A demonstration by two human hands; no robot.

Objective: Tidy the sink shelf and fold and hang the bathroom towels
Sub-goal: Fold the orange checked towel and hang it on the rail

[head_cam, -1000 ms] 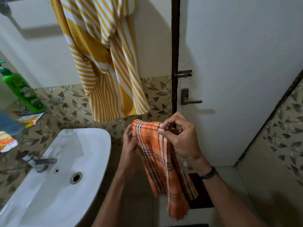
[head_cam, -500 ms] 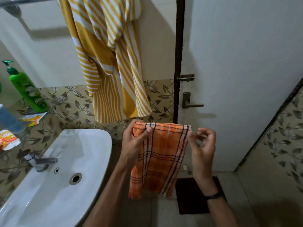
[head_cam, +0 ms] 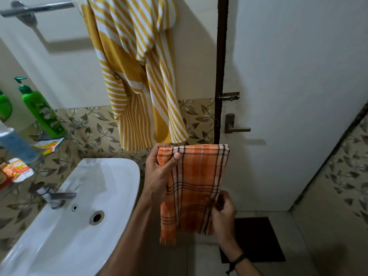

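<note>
An orange checked towel (head_cam: 196,182) hangs folded in front of me, between the sink and the door. My left hand (head_cam: 159,174) pinches its top left corner, thumb on the front. My right hand (head_cam: 222,212) grips its right edge low down, near the bottom. A yellow and white striped towel (head_cam: 137,76) hangs bunched from the steel towel bar (head_cam: 35,9) on the wall above. The glass sink shelf (head_cam: 42,148) at the left carries a green pump bottle (head_cam: 40,108), a blue bottle (head_cam: 17,144) and small orange packets (head_cam: 17,170).
The white basin (head_cam: 111,188) with its tap (head_cam: 57,196) fills the lower left. The white door (head_cam: 294,96) with a lever handle (head_cam: 236,127) and bolt stands shut at the right. A dark mat (head_cam: 258,240) lies on the floor below my right hand.
My right hand let go of the towel's top right corner and slid down its right edge to the lower part. My left hand kept the top left corner.
</note>
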